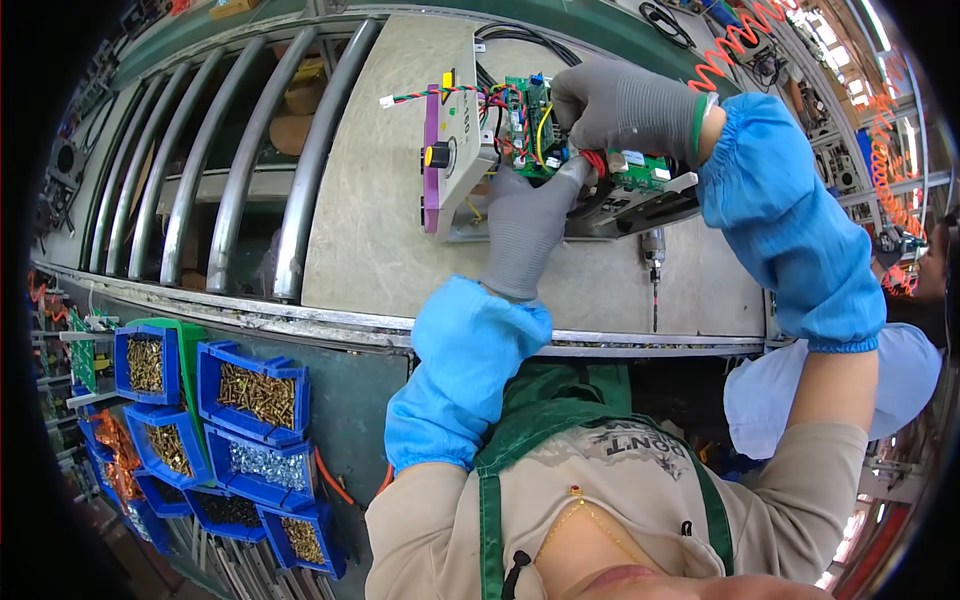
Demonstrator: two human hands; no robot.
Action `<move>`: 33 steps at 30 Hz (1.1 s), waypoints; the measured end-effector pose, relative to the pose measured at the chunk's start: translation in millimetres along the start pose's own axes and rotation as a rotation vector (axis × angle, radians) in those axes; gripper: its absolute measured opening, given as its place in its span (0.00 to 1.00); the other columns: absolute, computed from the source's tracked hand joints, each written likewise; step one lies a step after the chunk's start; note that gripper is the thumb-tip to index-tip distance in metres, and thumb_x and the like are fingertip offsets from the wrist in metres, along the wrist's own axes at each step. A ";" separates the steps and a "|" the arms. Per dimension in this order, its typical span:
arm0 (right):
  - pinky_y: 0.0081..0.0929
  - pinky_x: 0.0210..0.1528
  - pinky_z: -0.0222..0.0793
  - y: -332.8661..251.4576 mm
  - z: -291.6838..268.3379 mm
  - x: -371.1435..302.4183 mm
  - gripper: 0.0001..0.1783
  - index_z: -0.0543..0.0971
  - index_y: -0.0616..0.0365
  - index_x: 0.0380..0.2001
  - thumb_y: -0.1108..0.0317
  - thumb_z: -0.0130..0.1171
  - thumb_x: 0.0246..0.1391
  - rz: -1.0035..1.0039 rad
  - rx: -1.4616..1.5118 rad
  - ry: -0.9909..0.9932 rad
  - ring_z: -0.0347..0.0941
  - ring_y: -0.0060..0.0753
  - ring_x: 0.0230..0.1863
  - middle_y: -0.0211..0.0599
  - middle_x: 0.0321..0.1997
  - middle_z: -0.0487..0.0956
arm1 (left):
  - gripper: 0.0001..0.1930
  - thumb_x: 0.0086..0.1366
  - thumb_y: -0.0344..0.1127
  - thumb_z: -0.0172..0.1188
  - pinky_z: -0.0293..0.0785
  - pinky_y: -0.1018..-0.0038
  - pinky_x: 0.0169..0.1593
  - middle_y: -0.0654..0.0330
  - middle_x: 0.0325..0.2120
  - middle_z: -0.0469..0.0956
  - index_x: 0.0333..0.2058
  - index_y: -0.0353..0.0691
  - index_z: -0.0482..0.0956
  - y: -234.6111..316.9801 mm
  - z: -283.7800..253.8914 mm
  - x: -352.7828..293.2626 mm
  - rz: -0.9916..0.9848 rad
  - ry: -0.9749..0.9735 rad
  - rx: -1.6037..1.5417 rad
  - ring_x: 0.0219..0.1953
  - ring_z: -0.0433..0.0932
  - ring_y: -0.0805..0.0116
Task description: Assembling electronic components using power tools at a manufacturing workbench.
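An opened electrical unit lies on the bench, its front panel (465, 150) edged in purple with a black and yellow knob. Inside are a green circuit board (522, 130) and tangled thin wires. My left hand (525, 225), in a grey glove, reaches in from the near side, thumb near a bundle of red wires (597, 161); its other fingers curl down beside the board, tips hidden. Gloved in grey too, my right hand (635, 108) comes over from the right. Its fingers are bent together above the red wires; what they pinch is hidden.
A power driver with a long bit (654, 265) lies right of the unit. Metal rollers (255, 150) fill the left side. Blue bins (255, 392) of screws and small fasteners stand at lower left. A coiled orange hose (740, 45) hangs at upper right; another person is at the right edge.
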State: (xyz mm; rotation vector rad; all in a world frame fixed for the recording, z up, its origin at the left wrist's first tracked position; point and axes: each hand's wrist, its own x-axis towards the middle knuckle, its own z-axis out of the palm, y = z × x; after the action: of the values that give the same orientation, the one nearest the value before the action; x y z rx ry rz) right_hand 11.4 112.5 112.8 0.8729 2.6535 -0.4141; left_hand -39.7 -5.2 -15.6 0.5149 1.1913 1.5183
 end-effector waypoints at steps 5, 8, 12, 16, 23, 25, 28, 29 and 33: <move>0.29 0.33 0.71 0.1 0.0 -3.8 0.10 0.78 0.65 0.28 0.70 0.62 0.40 -0.038 -0.030 0.063 0.76 0.35 0.30 0.44 0.26 0.78 | 0.27 0.50 0.29 0.69 0.76 0.76 0.36 0.58 0.35 0.78 0.48 0.29 0.68 -7.9 18.5 4.4 0.191 0.190 -0.337 0.33 0.77 0.73; 0.29 0.35 0.72 -13.3 -11.1 -3.0 0.12 0.80 0.65 0.29 0.65 0.60 0.45 0.131 -0.422 -0.064 0.78 0.37 0.33 0.47 0.27 0.79 | 0.29 0.50 0.29 0.68 0.76 0.75 0.39 0.57 0.37 0.77 0.49 0.28 0.67 -5.8 17.8 2.8 0.168 0.201 -0.211 0.35 0.78 0.72; 0.33 0.40 0.73 -16.1 -16.1 7.5 0.16 0.83 0.60 0.35 0.59 0.59 0.48 0.150 -0.396 -0.307 0.79 0.43 0.35 0.49 0.31 0.81 | 0.30 0.49 0.29 0.69 0.76 0.76 0.40 0.56 0.39 0.77 0.50 0.28 0.67 -9.4 18.4 6.8 0.205 0.191 -0.195 0.35 0.77 0.73; 0.36 0.42 0.73 -16.3 -11.8 17.8 0.15 0.83 0.59 0.35 0.60 0.58 0.48 0.086 -0.405 -0.308 0.79 0.48 0.37 0.49 0.32 0.81 | 0.31 0.49 0.28 0.69 0.76 0.76 0.40 0.55 0.39 0.76 0.51 0.28 0.65 -12.7 21.8 8.3 0.207 0.209 -0.292 0.36 0.77 0.72; 0.40 0.40 0.73 -15.6 -10.5 20.7 0.15 0.82 0.60 0.32 0.62 0.56 0.45 0.074 -0.515 -0.356 0.78 0.51 0.36 0.50 0.30 0.80 | 0.20 0.50 0.26 0.66 0.71 0.80 0.29 0.62 0.31 0.76 0.42 0.34 0.72 -21.5 33.5 13.1 0.288 0.309 -0.283 0.26 0.73 0.78; 0.41 0.39 0.73 -7.6 -9.5 10.8 0.15 0.82 0.61 0.32 0.63 0.56 0.44 0.076 -0.523 -0.311 0.78 0.52 0.35 0.50 0.29 0.80 | 0.31 0.50 0.26 0.68 0.74 0.76 0.40 0.55 0.40 0.75 0.52 0.29 0.63 -25.8 34.7 16.3 0.210 0.230 -0.291 0.37 0.76 0.72; 0.43 0.36 0.71 12.3 15.4 -15.3 0.12 0.81 0.58 0.34 0.63 0.57 0.48 -0.013 -0.258 0.105 0.76 0.51 0.33 0.47 0.30 0.79 | 0.18 0.51 0.26 0.64 0.73 0.80 0.31 0.63 0.30 0.77 0.42 0.34 0.73 -19.4 34.1 11.0 0.248 0.274 -0.245 0.26 0.74 0.77; 0.42 0.36 0.71 16.0 42.6 -35.1 0.11 0.80 0.57 0.35 0.64 0.57 0.49 -0.041 -0.164 0.351 0.76 0.49 0.33 0.45 0.30 0.78 | 0.19 0.52 0.28 0.65 0.73 0.79 0.33 0.61 0.33 0.78 0.43 0.34 0.73 -23.1 27.6 11.5 0.269 0.230 -0.256 0.29 0.75 0.77; 0.37 0.36 0.71 51.9 131.8 -137.5 0.15 0.76 0.49 0.40 0.69 0.62 0.45 -0.318 0.013 0.143 0.74 0.42 0.38 0.36 0.33 0.75 | 0.29 0.53 0.31 0.69 0.75 0.77 0.35 0.58 0.38 0.77 0.51 0.33 0.66 -43.6 12.6 7.6 0.344 0.164 -0.039 0.32 0.76 0.75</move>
State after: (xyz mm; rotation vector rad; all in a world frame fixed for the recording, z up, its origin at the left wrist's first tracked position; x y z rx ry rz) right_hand 175.2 32.8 36.7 0.4984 2.9350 -0.4578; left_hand -11.1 2.9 -50.7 0.6004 1.2400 1.9034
